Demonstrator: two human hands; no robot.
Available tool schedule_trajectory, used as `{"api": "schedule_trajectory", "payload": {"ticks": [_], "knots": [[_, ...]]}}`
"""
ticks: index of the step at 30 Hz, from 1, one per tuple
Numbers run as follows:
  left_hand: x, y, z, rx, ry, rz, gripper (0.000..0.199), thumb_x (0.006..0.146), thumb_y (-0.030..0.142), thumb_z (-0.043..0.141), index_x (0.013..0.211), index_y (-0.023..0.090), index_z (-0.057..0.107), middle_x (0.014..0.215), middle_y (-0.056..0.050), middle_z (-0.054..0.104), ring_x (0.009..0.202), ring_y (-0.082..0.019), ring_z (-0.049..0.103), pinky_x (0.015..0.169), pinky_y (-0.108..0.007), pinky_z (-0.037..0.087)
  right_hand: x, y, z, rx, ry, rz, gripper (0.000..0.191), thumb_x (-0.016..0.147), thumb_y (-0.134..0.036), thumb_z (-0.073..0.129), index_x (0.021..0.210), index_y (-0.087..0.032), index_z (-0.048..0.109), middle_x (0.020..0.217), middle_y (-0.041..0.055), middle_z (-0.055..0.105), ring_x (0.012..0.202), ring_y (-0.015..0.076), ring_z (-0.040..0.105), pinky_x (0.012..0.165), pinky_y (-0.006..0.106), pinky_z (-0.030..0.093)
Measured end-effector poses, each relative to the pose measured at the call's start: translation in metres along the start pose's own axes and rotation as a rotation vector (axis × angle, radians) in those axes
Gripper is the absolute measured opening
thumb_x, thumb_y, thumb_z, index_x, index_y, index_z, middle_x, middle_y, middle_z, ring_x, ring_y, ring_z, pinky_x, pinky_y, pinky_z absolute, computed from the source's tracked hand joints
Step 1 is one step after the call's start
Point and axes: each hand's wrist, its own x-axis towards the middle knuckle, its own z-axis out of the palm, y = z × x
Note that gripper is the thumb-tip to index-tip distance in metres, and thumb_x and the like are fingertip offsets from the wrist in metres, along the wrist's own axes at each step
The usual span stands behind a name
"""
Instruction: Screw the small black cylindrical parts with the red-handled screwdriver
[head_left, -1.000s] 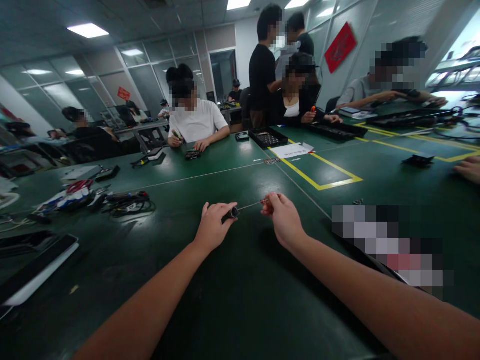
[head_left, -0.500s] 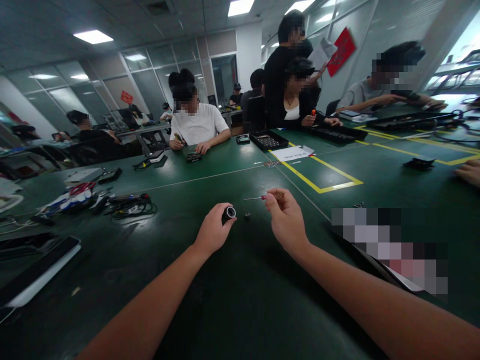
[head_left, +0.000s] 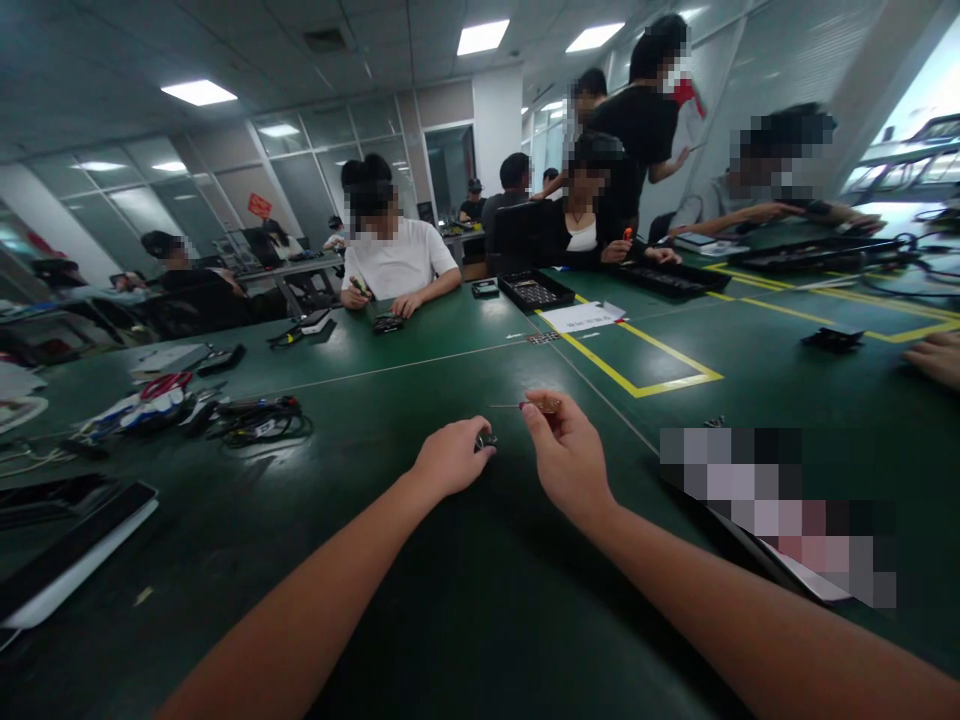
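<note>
My left hand (head_left: 454,458) is closed, its thumb and fingertips around a small dark part (head_left: 487,440) low over the green table. Glints show on that part. Fingers cover most of it, so I cannot tell whether it is the black cylinder with the silver ring seen earlier or the small piece that lay beside it. A slim screwdriver (head_left: 525,406) with a reddish handle is pinched in my right hand (head_left: 568,445). Its thin shaft points left, above and just right of my left hand, apart from the dark part.
Bundled cables (head_left: 262,420) and a dark, pale-edged device (head_left: 82,560) lie to the left. Ahead are a black parts tray (head_left: 536,290), a white paper (head_left: 581,318) and yellow tape (head_left: 675,382). A blurred-out sheet edge (head_left: 810,588) lies right. Co-workers sit across the table.
My left hand has moved right, to where the small loose piece lay, and the silver-ringed end of the cylinder no longer shows. My right hand keeps the screwdriver, nearly still.
</note>
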Motion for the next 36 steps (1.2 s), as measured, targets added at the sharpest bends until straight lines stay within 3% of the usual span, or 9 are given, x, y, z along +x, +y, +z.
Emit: {"api": "schedule_trajectory", "payload": {"ticks": [5,8,11,15,20,24,27,30,36], "knots": [[0.013,0.006,-0.001,0.068,-0.104,0.004,0.02,0.093,0.036,0.062,0.11,0.028,0.07,0.11,-0.005,0.071,0.101,-0.027,0.066,0.08,-0.035,0.052,-0.001,-0.001,0.0,0.001,-0.011,0.01,0.025,0.093,-0.041,0.06,0.108,-0.022,0.066,0.095,0.0055,0.07,0.085,0.0221,0.065,0.08,0.039,0.051],[0.014,0.002,-0.004,0.012,-0.077,0.018,0.017,0.093,0.034,0.062,0.102,0.026,0.074,0.102,-0.006,0.072,0.094,-0.026,0.067,0.079,-0.034,0.052,-0.001,-0.001,0.0,0.014,-0.01,0.022,0.025,0.094,-0.042,0.06,0.107,-0.022,0.065,0.096,0.0054,0.07,0.085,0.0219,0.065,0.08,0.039,0.05],[0.01,-0.012,-0.01,-0.224,-0.061,-0.02,0.021,0.092,0.036,0.061,0.101,0.022,0.074,0.091,-0.007,0.071,0.074,-0.021,0.068,0.067,-0.029,0.051,-0.001,-0.002,0.0,0.025,-0.016,0.042,0.024,0.094,-0.041,0.059,0.107,-0.023,0.065,0.097,0.0054,0.069,0.087,0.0218,0.065,0.082,0.038,0.05],[-0.002,-0.04,-0.025,-0.578,-0.038,-0.188,0.023,0.089,0.033,0.06,0.103,0.018,0.072,0.088,-0.007,0.069,0.056,-0.014,0.06,0.05,-0.023,0.042,-0.001,-0.002,0.0,0.022,-0.022,0.048,0.023,0.094,-0.041,0.06,0.106,-0.023,0.066,0.096,0.0052,0.07,0.085,0.0215,0.064,0.08,0.038,0.05],[-0.031,-0.081,-0.048,-1.028,0.107,-0.428,0.027,0.086,0.029,0.065,0.108,0.015,0.07,0.089,-0.007,0.064,0.057,-0.01,0.053,0.048,-0.017,0.041,-0.001,0.0,0.0,0.022,-0.037,0.055,0.023,0.094,-0.042,0.06,0.106,-0.023,0.066,0.095,0.0047,0.069,0.085,0.0214,0.063,0.079,0.037,0.049],[-0.065,-0.115,-0.065,-1.288,0.295,-0.557,0.016,0.086,0.026,0.067,0.095,0.012,0.066,0.08,-0.002,0.057,0.054,-0.01,0.05,0.046,-0.018,0.044,0.0,0.0,0.0,0.005,-0.055,0.072,0.024,0.094,-0.042,0.059,0.105,-0.023,0.066,0.094,0.0048,0.069,0.083,0.0213,0.063,0.078,0.037,0.049],[-0.096,-0.136,-0.08,-1.346,0.454,-0.694,0.008,0.091,0.019,0.059,0.09,0.013,0.064,0.074,0.0,0.056,0.052,-0.009,0.048,0.046,-0.018,0.045,-0.001,-0.001,0.0,0.014,-0.061,0.07,0.024,0.094,-0.042,0.059,0.106,-0.023,0.066,0.095,0.0048,0.069,0.084,0.0213,0.063,0.078,0.037,0.049],[-0.127,-0.151,-0.096,-1.354,0.595,-0.83,0.019,0.097,0.02,0.049,0.093,0.017,0.067,0.068,0.003,0.057,0.053,-0.009,0.048,0.048,-0.017,0.046,-0.002,-0.001,0.001,0.013,-0.064,0.071,0.024,0.093,-0.042,0.059,0.105,-0.023,0.067,0.095,0.0049,0.07,0.085,0.0218,0.064,0.079,0.037,0.049],[-0.184,-0.171,-0.119,-1.269,0.9,-0.921,0.031,0.096,0.019,0.048,0.069,0.016,0.062,0.061,0.004,0.059,0.056,-0.011,0.052,0.049,-0.02,0.05,-0.001,0.003,0.002,0.012,-0.085,0.091,0.024,0.093,-0.043,0.059,0.106,-0.024,0.067,0.094,0.0044,0.07,0.082,0.0215,0.064,0.076,0.037,0.049]]}}
